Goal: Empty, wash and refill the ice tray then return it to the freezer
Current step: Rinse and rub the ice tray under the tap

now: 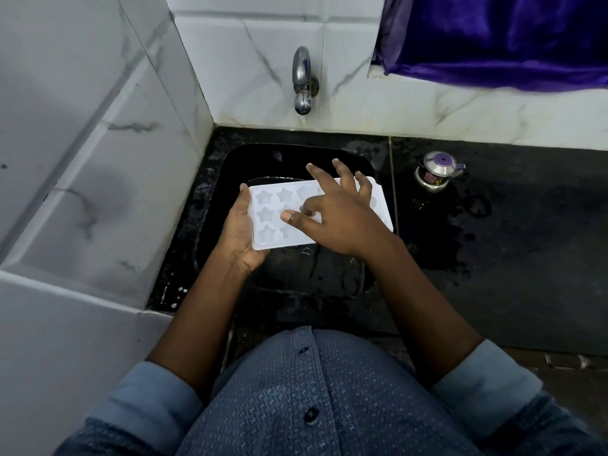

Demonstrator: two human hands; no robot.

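A white ice tray (268,213) with star-shaped cells is held level over the black sink (237,159). My left hand (238,230) grips its left end from below, thumb on the near edge. My right hand (339,212) lies over the tray's top with fingers spread; the thumb and a fingertip touch the cells near the middle. The right half of the tray is hidden under that hand. A chrome tap (302,80) juts from the tiled wall above the sink, with no water running.
Wet black countertop (493,258) extends to the right. A small steel pot with a purple lid (437,171) stands at its back. White marble-look tile walls rise on the left and behind. A purple cloth (510,37) hangs at the upper right.
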